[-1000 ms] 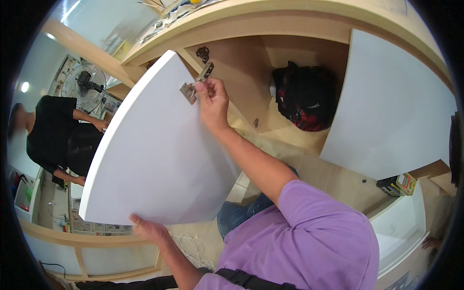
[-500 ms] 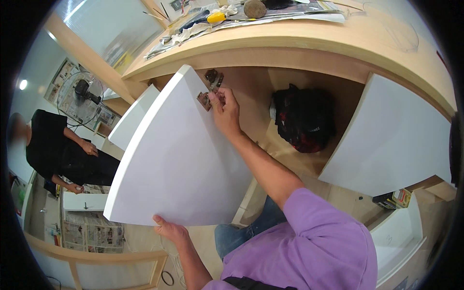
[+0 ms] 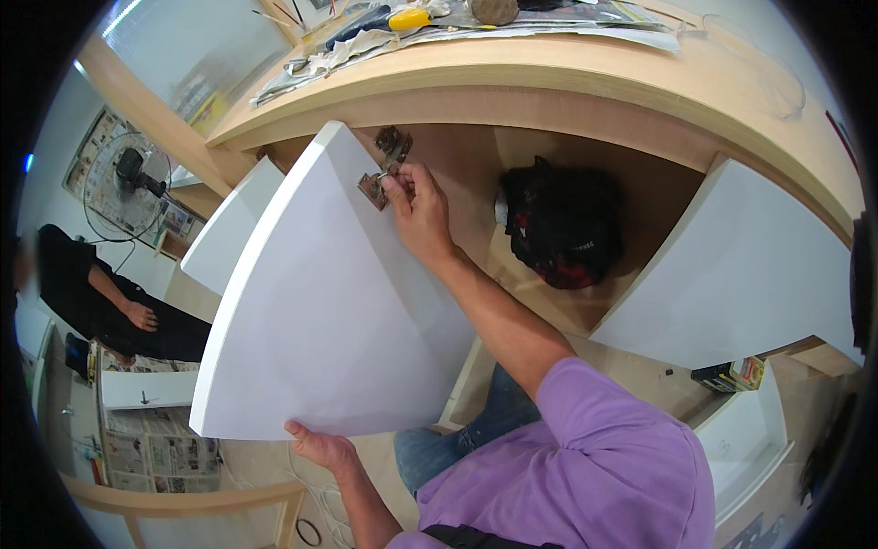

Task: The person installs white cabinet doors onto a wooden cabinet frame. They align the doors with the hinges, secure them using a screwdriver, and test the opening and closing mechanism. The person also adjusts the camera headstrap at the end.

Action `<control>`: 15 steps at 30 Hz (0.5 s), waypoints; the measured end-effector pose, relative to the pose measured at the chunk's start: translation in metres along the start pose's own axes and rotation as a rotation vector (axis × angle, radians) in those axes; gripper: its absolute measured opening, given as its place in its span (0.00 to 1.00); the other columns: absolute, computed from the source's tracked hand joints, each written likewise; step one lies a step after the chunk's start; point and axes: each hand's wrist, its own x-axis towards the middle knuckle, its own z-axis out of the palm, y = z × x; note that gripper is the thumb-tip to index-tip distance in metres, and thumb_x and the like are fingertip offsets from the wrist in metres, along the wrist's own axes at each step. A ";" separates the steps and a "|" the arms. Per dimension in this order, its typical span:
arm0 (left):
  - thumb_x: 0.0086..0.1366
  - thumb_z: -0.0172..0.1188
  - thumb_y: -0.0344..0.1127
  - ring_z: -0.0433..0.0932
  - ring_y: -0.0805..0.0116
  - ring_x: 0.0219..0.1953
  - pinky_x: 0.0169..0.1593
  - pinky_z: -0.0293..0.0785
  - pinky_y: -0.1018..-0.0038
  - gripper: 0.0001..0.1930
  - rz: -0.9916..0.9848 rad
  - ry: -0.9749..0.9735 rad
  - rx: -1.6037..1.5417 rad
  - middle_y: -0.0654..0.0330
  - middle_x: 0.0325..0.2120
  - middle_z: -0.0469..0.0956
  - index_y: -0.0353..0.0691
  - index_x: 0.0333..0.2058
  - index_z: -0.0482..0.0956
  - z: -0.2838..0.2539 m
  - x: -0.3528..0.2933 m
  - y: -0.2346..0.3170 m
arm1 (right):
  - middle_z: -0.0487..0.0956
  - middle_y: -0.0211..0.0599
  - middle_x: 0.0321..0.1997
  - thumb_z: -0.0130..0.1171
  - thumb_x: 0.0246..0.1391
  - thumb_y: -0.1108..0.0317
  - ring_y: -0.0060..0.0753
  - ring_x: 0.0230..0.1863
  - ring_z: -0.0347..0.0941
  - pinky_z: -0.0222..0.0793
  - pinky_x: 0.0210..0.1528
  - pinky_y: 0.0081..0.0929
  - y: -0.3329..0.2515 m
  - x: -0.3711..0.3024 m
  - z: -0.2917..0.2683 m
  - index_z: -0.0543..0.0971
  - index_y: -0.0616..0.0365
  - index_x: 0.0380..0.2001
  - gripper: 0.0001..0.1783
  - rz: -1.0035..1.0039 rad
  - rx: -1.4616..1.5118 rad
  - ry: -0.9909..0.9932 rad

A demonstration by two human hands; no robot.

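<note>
A white cabinet door [image 3: 320,311] stands swung out from the wooden cabinet, its broad face towards me. My left hand [image 3: 322,448] grips its bottom edge, thumb on the face and the other fingers hidden behind. Up at the door's inner edge, the fingers of my right hand [image 3: 423,215] are pinched on a brown-stained metal hinge [image 3: 373,190]. The hinge's other part [image 3: 393,143] is on the cabinet side. Whether a small piece is also between those fingertips is hidden.
A dark bundle or bag [image 3: 567,224] lies inside the cabinet. Another white door [image 3: 732,265] stands open at right. Newspaper and a yellow-handled tool [image 3: 409,19] lie on the countertop [image 3: 549,69]. At left are a person in black [image 3: 101,293] and a fan [image 3: 133,169].
The view has shifted slightly. Both my hands keep their places on the door and hinge, the right fingers shifting a little. The person at left has lowered and leaned over.
</note>
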 end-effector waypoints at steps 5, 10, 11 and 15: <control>0.65 0.56 0.59 0.77 0.65 0.39 0.48 0.76 0.67 0.32 0.034 -0.018 0.030 0.52 0.40 0.78 0.26 0.38 0.75 -0.001 0.002 0.004 | 0.78 0.44 0.34 0.60 0.59 0.67 0.37 0.32 0.77 0.73 0.34 0.34 -0.008 0.002 0.001 0.72 0.64 0.40 0.12 0.068 -0.013 -0.001; 0.65 0.56 0.58 0.77 0.64 0.40 0.48 0.76 0.67 0.31 0.032 -0.025 -0.004 0.51 0.41 0.78 0.26 0.39 0.75 0.001 0.005 0.007 | 0.77 0.45 0.35 0.60 0.58 0.67 0.39 0.33 0.76 0.73 0.35 0.34 -0.010 -0.002 0.005 0.72 0.64 0.40 0.13 0.035 -0.038 0.048; 0.65 0.56 0.58 0.77 0.63 0.40 0.48 0.76 0.66 0.31 0.031 -0.022 -0.018 0.51 0.41 0.78 0.26 0.39 0.75 0.002 0.003 0.009 | 0.77 0.45 0.35 0.60 0.58 0.66 0.39 0.33 0.76 0.73 0.35 0.35 -0.010 -0.005 0.007 0.72 0.64 0.40 0.13 0.016 -0.043 0.067; 0.65 0.56 0.59 0.78 0.62 0.42 0.50 0.76 0.65 0.32 -0.001 -0.013 -0.017 0.50 0.42 0.78 0.25 0.42 0.74 -0.004 0.006 0.000 | 0.77 0.47 0.34 0.59 0.58 0.66 0.43 0.34 0.75 0.72 0.37 0.38 -0.012 0.000 0.007 0.71 0.64 0.39 0.13 0.023 -0.065 0.034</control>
